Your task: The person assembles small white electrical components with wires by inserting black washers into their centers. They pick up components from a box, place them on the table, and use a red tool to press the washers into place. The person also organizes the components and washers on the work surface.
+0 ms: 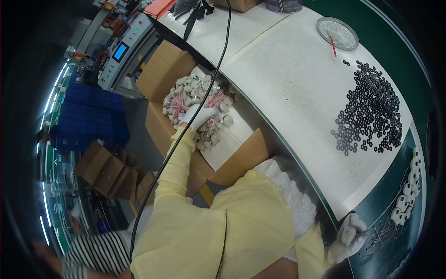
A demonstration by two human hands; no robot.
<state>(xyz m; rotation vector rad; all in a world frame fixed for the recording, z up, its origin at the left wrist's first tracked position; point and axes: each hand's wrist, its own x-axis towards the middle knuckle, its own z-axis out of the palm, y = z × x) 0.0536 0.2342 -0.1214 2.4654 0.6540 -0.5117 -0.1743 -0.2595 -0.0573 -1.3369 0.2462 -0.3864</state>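
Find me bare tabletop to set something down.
Bare but for specks: the white tabletop between the black rings and the open carton, and below those rings. Crowded: under the rings, and inside the carton, where white parts lie around the left hand.

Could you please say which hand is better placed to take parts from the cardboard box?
Probably the left hand: it's among white parts in the cardboard box; the right hand holds a white piece outside it.

Blue stack [90, 111] sits near ctrl panel [132, 35] w/ lit screen [120, 52].
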